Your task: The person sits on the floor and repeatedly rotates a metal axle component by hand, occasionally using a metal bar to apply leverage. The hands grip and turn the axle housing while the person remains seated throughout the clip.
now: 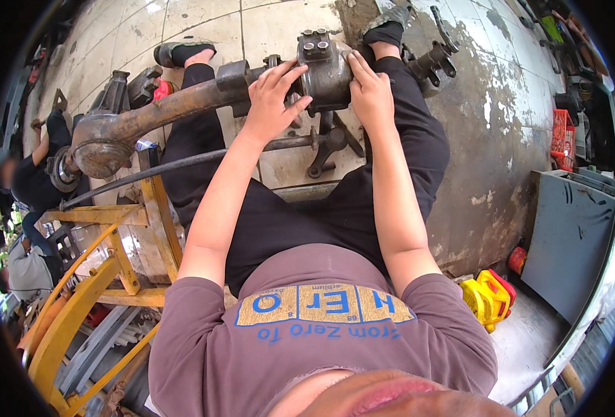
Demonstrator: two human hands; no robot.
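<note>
A long rusty vehicle axle (172,110) lies across in front of my spread legs, with a round bulging housing at its left end. Toward its right end sits a dark metal drum (331,82), topped by a small block with several bolts. My left hand (272,101) rests against the drum's left rim, fingers spread apart. Against the drum's right side lies my right hand (372,97), its fingers stretched out along the metal. Below the drum hangs a dark lever arm (328,149). A thin curved rod (189,158) runs leftward from near it, under my left forearm.
A yellow metal frame (156,215) stands at left, near the axle's bulge. Two people sit or crouch at the far left. At right are a grey metal cabinet (572,233), a yellow-and-red plastic container (488,299) and a red crate (563,141). The tiled floor (203,24) is stained.
</note>
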